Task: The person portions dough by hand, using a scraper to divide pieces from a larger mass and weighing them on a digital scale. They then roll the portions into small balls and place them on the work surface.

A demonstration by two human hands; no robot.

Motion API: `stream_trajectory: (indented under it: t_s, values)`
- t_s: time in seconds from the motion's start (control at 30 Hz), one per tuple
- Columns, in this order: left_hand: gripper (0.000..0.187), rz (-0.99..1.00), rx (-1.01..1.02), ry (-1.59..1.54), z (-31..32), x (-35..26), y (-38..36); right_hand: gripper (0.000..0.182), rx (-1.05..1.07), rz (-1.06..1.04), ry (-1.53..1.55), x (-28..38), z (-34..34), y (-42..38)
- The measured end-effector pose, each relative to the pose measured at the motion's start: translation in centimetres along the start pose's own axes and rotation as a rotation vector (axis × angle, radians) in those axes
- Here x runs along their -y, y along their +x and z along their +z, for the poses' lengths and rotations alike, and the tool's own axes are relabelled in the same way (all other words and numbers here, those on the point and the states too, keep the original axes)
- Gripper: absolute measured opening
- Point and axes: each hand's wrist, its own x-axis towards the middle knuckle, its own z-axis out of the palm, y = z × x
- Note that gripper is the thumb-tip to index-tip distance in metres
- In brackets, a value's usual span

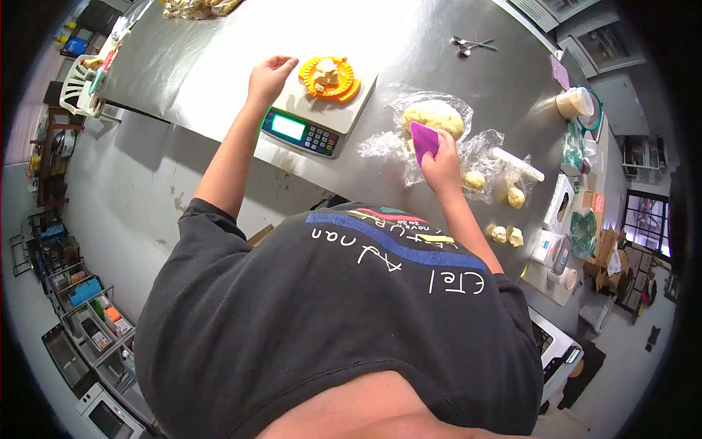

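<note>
My right hand grips a purple scraper against the near side of a large pale dough ball, which rests on clear plastic wrap. To the left, my left hand is raised beside a digital scale, its thumb and fingertips pressed together; whether anything is between them is too small to tell. An orange round mold sits on the scale plate with dough pieces in it. Wrapped dough balls lie right of my right hand.
Two small dough lumps lie near the table's front edge. A white roller is beside the plastic. Spoons rest farther back. A tub, bags and boxes line the right side. A wrapped bundle lies at the back left.
</note>
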Motion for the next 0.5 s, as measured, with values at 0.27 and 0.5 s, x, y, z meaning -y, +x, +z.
stream_trajectory:
  t_s: [0.27, 0.5]
  values:
    - [0.032, 0.005, -0.007, -0.038, -0.6, 3.0, 0.1, 0.039, 0.095, 0.086, 0.011, -0.6, 1.2, 0.1]
    - [0.028, 0.016, 0.0, -0.057, -1.1, 2.3, -0.7, 0.039, 0.067, 0.071, -0.003, 0.1, 1.8, 0.1]
